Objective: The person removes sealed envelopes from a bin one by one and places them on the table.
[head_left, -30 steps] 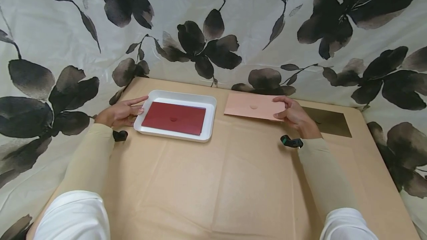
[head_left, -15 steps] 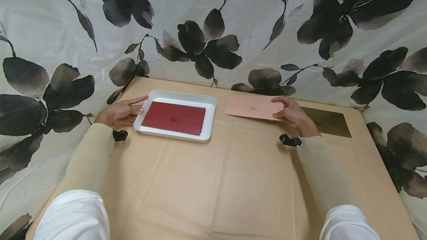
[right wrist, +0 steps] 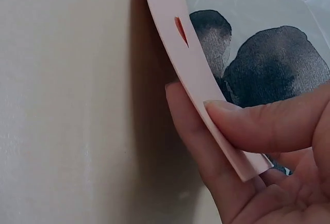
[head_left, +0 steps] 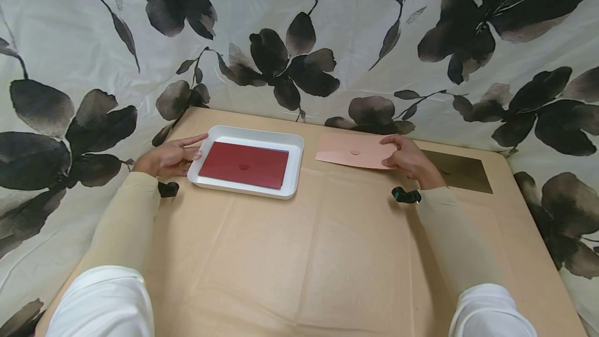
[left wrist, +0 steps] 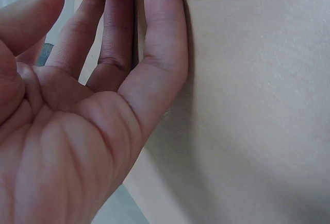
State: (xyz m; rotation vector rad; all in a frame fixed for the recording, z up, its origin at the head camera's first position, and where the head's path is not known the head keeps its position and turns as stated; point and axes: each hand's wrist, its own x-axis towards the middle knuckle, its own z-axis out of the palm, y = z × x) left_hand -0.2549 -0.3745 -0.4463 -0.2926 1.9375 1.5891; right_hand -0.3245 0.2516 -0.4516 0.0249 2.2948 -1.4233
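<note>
A white tray (head_left: pixel 243 194) stands at the back left of the table with a dark red envelope (head_left: pixel 243 165) lying in it. At its left side my left hand (head_left: pixel 170 157) holds the rim. In the left wrist view the thumb is on the white edge and the fingers reach under it. My right hand (head_left: pixel 409 163) pinches the right end of a pink envelope (head_left: pixel 351 148) between thumb and fingers. In the right wrist view this envelope (right wrist: pixel 193 74) bends slightly, with a curved slit near its middle and a shadow beside it. The pink envelope is just right of the tray.
A dark gold envelope (head_left: pixel 460 170) lies on the table behind the right wrist. A thin blue-violet edge shows along the back of the red envelope. The tan-covered table (head_left: pixel 281 264) meets a floral curtain (head_left: pixel 355 25) at the back.
My right hand has shifted very slightly left with the pink envelope between one second and half a second ago. The left hand and tray stay where they are.
</note>
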